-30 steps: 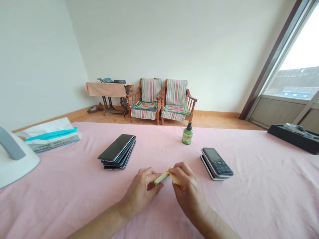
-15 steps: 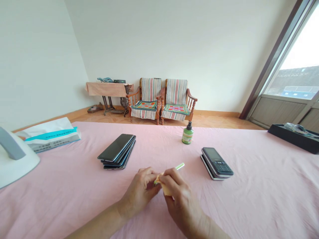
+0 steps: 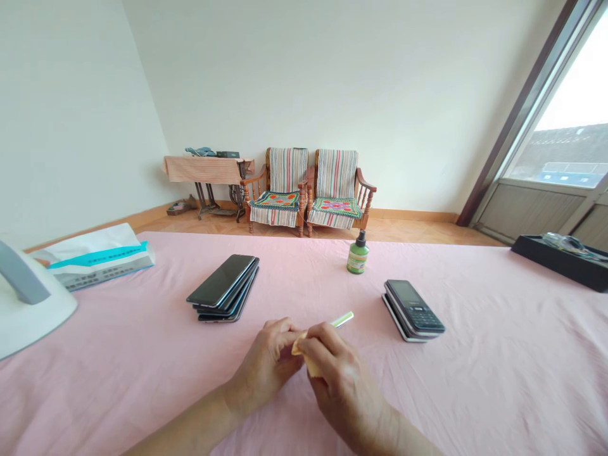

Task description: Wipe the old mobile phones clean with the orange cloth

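Observation:
Near the front middle of the pink cloth, my right hand is closed on a small yellow cloth. A slim green-and-white stick-like object juts out beyond its knuckles, pointing away to the right; most of it is hidden by my fingers. My left hand is closed beside it, thumb and fingers pinching at the object's near end, where the yellow cloth meets them. The fingertips of both hands almost touch.
A stack of several smartphones lies left, keypad phones right. Behind stand a green spray bottle and a black tray with clear items. A tissue pack and a white-grey appliance are at left on the pink tablecloth.
The yellow cloth has shifted slightly left toward my left fingertips, covering the green end seen there before. The stick's far end has moved a touch to the right.

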Action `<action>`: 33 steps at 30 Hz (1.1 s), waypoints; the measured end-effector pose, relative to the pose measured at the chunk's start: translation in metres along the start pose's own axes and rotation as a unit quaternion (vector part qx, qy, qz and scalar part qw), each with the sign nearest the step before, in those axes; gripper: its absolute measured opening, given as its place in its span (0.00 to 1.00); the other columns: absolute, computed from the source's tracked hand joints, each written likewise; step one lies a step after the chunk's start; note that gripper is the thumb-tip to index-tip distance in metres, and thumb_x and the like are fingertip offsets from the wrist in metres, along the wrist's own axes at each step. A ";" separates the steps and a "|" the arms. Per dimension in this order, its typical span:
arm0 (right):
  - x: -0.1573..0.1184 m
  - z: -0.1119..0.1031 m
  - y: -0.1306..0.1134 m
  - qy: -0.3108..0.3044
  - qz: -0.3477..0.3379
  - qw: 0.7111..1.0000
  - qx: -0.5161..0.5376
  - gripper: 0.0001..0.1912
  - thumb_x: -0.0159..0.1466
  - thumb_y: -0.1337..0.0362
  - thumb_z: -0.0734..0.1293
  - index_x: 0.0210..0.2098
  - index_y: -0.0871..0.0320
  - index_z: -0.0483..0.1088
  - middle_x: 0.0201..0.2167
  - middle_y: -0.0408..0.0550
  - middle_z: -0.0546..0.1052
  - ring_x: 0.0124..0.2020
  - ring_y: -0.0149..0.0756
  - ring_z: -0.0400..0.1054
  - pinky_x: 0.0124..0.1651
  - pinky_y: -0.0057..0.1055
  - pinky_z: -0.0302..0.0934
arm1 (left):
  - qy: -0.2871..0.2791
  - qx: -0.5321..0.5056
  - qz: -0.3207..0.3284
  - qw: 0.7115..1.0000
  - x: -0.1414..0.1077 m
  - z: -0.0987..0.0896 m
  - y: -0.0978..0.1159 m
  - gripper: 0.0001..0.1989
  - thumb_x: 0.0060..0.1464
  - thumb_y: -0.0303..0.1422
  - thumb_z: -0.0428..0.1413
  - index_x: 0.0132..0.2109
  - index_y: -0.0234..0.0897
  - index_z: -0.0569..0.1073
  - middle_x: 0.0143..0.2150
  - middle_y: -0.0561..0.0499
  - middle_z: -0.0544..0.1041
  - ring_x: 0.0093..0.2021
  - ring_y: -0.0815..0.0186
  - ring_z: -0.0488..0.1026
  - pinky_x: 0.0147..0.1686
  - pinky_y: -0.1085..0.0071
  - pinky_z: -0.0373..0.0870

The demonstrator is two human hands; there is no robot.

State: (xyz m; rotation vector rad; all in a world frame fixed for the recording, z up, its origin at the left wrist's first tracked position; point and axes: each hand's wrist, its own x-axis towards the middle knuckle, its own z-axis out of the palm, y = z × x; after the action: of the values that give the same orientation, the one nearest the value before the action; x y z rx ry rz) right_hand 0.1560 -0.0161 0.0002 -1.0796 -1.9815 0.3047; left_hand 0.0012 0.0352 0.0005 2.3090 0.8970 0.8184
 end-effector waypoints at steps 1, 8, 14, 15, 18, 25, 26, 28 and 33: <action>0.000 0.000 0.000 0.003 0.005 1.000 -0.006 0.16 0.59 0.81 0.55 0.36 0.58 0.68 0.34 0.50 0.69 0.34 0.36 0.65 0.38 0.31 0.64 | -0.002 0.001 0.000 1.000 0.000 0.000 0.000 0.11 0.59 0.34 0.54 0.29 0.38 0.75 0.31 0.53 0.74 0.36 0.66 0.70 0.39 0.73 0.61; -0.001 -0.001 0.001 0.003 -0.005 1.000 -0.010 0.16 0.60 0.80 0.54 0.36 0.57 0.67 0.35 0.49 0.69 0.35 0.35 0.64 0.39 0.31 0.63 | -0.001 0.005 0.001 1.000 -0.001 -0.001 0.001 0.10 0.58 0.31 0.55 0.28 0.38 0.74 0.31 0.54 0.73 0.35 0.67 0.70 0.39 0.73 0.60; -0.002 -0.004 0.005 0.007 0.013 0.999 -0.034 0.15 0.59 0.81 0.54 0.35 0.58 0.67 0.35 0.50 0.68 0.35 0.36 0.63 0.40 0.33 0.63 | -0.010 -0.009 0.000 1.000 0.001 -0.001 0.002 0.09 0.60 0.33 0.54 0.32 0.41 0.76 0.33 0.55 0.74 0.37 0.66 0.70 0.40 0.72 0.59; -0.002 -0.004 0.005 0.009 0.014 0.999 -0.033 0.15 0.59 0.81 0.54 0.35 0.58 0.66 0.35 0.50 0.68 0.35 0.36 0.63 0.39 0.33 0.63 | -0.010 -0.010 0.000 1.000 0.001 -0.001 0.002 0.09 0.60 0.33 0.54 0.32 0.41 0.76 0.33 0.55 0.74 0.37 0.66 0.70 0.40 0.72 0.59; -0.002 -0.001 0.002 -0.010 -0.007 1.000 -0.016 0.17 0.58 0.82 0.54 0.36 0.58 0.66 0.35 0.50 0.68 0.34 0.35 0.63 0.39 0.31 0.63 | -0.003 -0.004 0.008 1.000 0.000 -0.001 0.001 0.10 0.58 0.32 0.56 0.28 0.38 0.74 0.31 0.55 0.73 0.35 0.67 0.70 0.39 0.73 0.59; -0.003 -0.004 0.008 0.015 0.025 0.999 -0.039 0.15 0.59 0.81 0.55 0.35 0.58 0.66 0.35 0.50 0.67 0.35 0.37 0.63 0.40 0.34 0.63 | -0.009 -0.009 -0.005 1.000 -0.001 0.000 0.000 0.07 0.60 0.31 0.54 0.34 0.42 0.76 0.33 0.55 0.73 0.37 0.67 0.70 0.39 0.73 0.60; -0.003 -0.004 0.008 0.015 0.025 0.999 -0.038 0.15 0.59 0.81 0.55 0.35 0.58 0.66 0.35 0.50 0.67 0.35 0.37 0.63 0.40 0.34 0.63 | -0.008 -0.008 -0.004 1.000 -0.001 0.000 0.000 0.07 0.60 0.31 0.54 0.34 0.42 0.76 0.33 0.55 0.73 0.37 0.67 0.70 0.39 0.73 0.60; -0.004 -0.002 0.005 0.001 0.009 1.000 -0.025 0.16 0.58 0.82 0.54 0.36 0.58 0.66 0.35 0.50 0.67 0.35 0.36 0.63 0.39 0.32 0.63 | -0.004 -0.006 0.003 1.000 0.000 0.000 0.000 0.08 0.59 0.31 0.55 0.32 0.40 0.76 0.32 0.55 0.73 0.36 0.67 0.70 0.39 0.73 0.60; -0.002 -0.005 0.005 -0.002 0.013 0.999 -0.033 0.16 0.57 0.81 0.55 0.35 0.58 0.66 0.35 0.49 0.68 0.34 0.35 0.64 0.38 0.30 0.62 | -0.002 0.002 0.001 1.000 0.000 -0.002 0.003 0.07 0.58 0.30 0.56 0.33 0.41 0.78 0.32 0.55 0.74 0.37 0.67 0.71 0.40 0.73 0.61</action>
State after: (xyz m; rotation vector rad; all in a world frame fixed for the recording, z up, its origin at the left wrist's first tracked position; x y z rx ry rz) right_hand 0.1637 -0.0150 -0.0004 -1.1475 -1.9938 0.2573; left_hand 0.0011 0.0337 0.0033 2.3136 0.8959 0.8141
